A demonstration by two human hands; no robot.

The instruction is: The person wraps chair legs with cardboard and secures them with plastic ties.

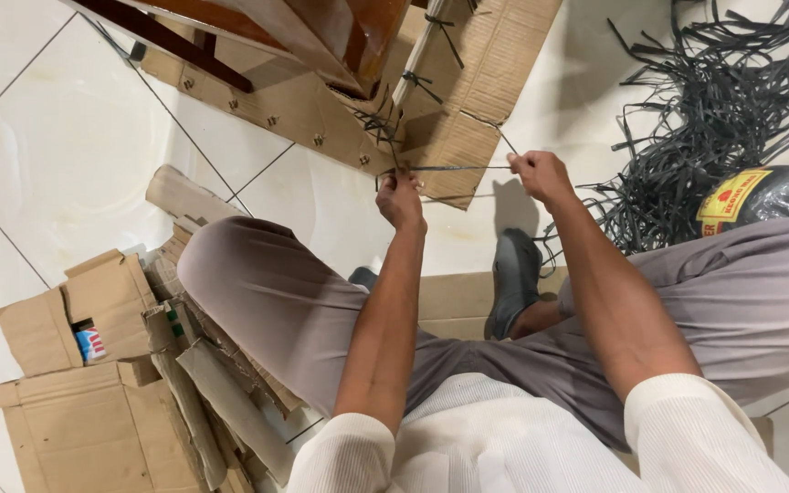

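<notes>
Seen from above, the person sits on the white tiled floor (66, 137) with both arms stretched forward. The left hand (400, 199) and the right hand (539, 173) each pinch 1 end of a thin dark strap (458, 168), fingers closed tight on it, so the strap runs taut between them. Its long axis lies nearly level across the view, left to right, just in front of a cardboard-wrapped wooden piece (454, 100) that slants up toward the top edge. The left end meets a knot of similar straps at the cardboard's edge. A loose heap of dark straps (714, 100) lies to the right, well apart. Torn cardboard boxes (93, 393) sit beside the left knee
</notes>
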